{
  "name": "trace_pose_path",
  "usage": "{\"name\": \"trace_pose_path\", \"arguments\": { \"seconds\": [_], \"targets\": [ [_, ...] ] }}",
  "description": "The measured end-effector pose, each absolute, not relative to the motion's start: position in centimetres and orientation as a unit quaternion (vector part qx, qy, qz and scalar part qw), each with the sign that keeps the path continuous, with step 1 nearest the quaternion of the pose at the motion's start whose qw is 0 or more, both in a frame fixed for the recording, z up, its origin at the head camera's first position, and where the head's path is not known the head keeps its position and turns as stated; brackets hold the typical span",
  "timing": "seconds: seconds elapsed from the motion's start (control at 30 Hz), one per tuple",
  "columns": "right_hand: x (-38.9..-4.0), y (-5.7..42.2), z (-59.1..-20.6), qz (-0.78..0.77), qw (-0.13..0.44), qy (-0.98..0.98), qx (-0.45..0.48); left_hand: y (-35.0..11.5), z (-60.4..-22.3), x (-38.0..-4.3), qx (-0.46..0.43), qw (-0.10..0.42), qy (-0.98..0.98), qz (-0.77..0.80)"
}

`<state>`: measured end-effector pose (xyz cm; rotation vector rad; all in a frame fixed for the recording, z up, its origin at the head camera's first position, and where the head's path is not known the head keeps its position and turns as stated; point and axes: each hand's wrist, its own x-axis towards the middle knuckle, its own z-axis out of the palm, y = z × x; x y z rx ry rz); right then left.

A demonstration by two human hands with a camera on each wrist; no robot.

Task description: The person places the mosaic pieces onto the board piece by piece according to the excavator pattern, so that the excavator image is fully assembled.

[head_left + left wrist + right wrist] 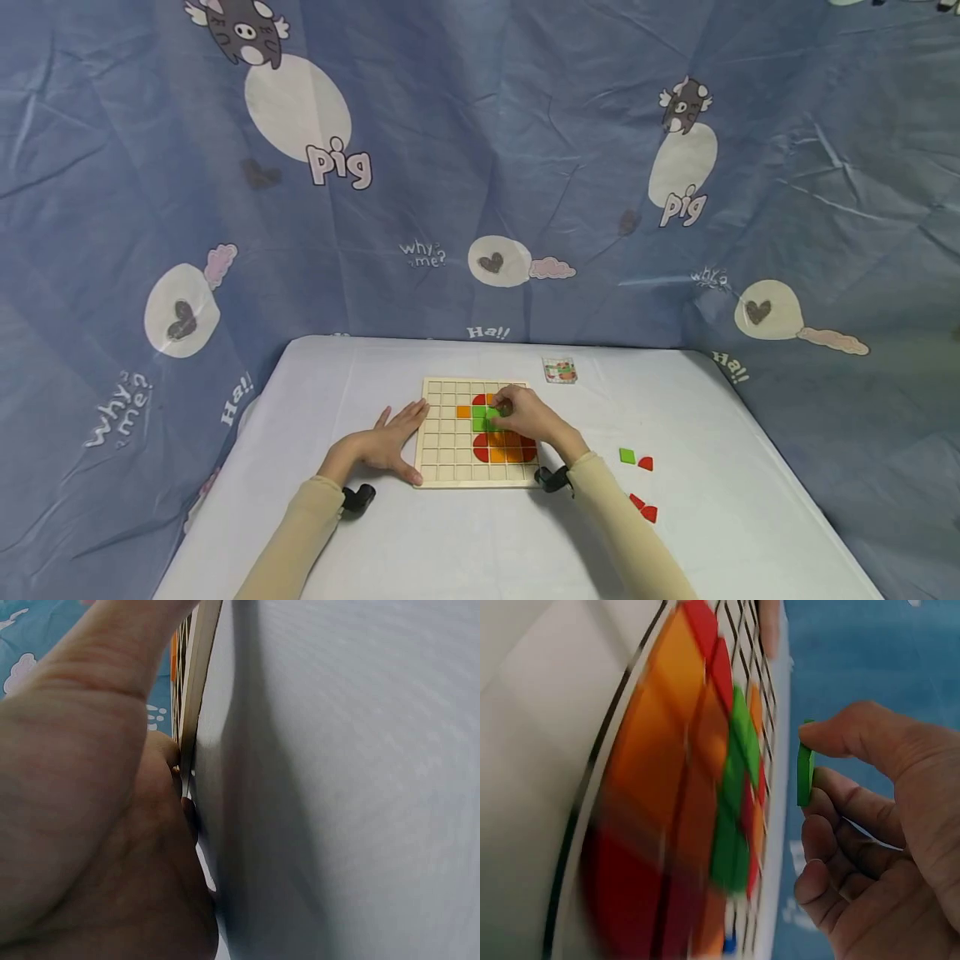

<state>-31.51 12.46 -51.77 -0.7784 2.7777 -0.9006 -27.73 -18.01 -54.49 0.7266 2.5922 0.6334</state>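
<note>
A wooden grid board lies on the white table. Spread out at its left edge, my left hand touches the frame with thumb and fingertips. My right hand is over the board's right part, where thumb and forefinger pinch a green tile, held above the board in the right wrist view. Several tiles sit in the grid: green tiles, a lone orange tile, and a lower orange block with red rounded tiles at its ends. The right hand hides some upper tiles.
Right of the board lie a loose green square, a red quarter-round tile and two more red tiles. A small printed card is behind the board to the right. A blue patterned curtain surrounds the table.
</note>
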Motion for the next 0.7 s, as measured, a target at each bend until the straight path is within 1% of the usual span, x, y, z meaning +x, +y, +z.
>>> {"name": "trace_pose_path", "arguments": {
  "seconds": [0.17, 0.3, 0.5, 0.7],
  "targets": [
    [-32.3, 8.7, -52.3, -0.291, 0.072, 0.91, -0.285, -18.0, -54.5, -27.7, 0.257, 0.19, 0.921, 0.224],
    [-32.8, 6.8, -52.5, -0.287, 0.072, 0.908, -0.295, -18.1, -54.5, -27.7, 0.261, 0.192, 0.919, 0.226],
    [-33.7, 5.4, -53.2, -0.264, 0.072, 0.915, -0.297, -18.1, -54.4, -27.7, 0.26, 0.196, 0.919, 0.224],
    [-33.9, 4.9, -53.5, -0.271, 0.069, 0.913, -0.295, -18.1, -54.5, -27.7, 0.256, 0.199, 0.919, 0.225]
  ]
}}
